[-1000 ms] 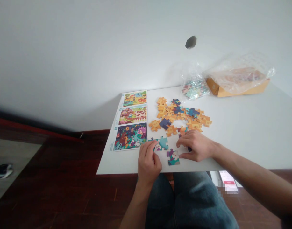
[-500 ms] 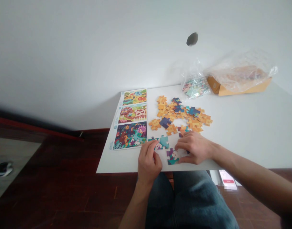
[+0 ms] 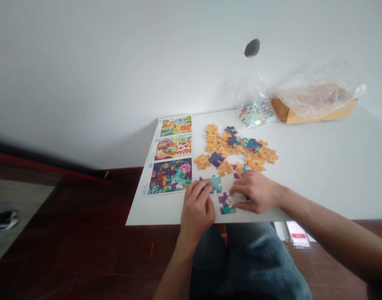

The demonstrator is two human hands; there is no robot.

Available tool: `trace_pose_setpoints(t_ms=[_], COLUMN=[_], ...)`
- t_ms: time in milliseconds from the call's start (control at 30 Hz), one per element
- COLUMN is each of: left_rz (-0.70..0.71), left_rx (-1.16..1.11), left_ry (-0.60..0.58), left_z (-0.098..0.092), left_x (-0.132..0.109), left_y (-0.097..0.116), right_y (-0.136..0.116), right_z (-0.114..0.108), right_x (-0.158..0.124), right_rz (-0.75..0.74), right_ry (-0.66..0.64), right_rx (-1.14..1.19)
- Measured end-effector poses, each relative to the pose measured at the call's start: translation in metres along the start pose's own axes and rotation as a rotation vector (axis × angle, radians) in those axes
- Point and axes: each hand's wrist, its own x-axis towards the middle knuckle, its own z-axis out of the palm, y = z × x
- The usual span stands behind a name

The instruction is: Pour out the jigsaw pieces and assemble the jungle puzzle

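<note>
Left hand (image 3: 198,204) fingers have slid further over the teal piece (image 3: 215,182)! Leftmost, the picture sheet (image 3: 170,156) lies face-up, presumably for easy viewing; the left hand seems to steady teal; the purple-and-green piece (image 3: 227,204) sits beside the curled right hand (image 3: 251,191). Either grip? Can't tell.

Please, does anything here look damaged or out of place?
Yes: a dark, roughly round patch on the white wall, above the white table. It interrupts an otherwise plain surface; hole or mark, I cannot tell.

two hands (image 3: 197,206), one picture sheet (image 3: 147,183), three printed scenes (image 3: 172,176), one yellow box (image 3: 331,114), uncountably overlapping puzzle pieces (image 3: 233,142)
</note>
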Motion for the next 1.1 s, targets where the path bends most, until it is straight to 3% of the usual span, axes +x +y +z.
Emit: trace_pose_setpoints(t_ms=[333,1100], left_rz=[-0.026,-0.006], left_rx=[0.031,0.011], left_ry=[0.058,0.026], left_z=[0.003,0.001], left_x=[-0.001,0.001], left_y=[0.000,0.001], right_y=[0.014,0.010], right_z=[-0.017,-0.004], right_x=[-0.015,-0.007], right_rz=[0.119,0.071], right_ry=[0.039,0.050], right_rx=[-0.071,-0.039])
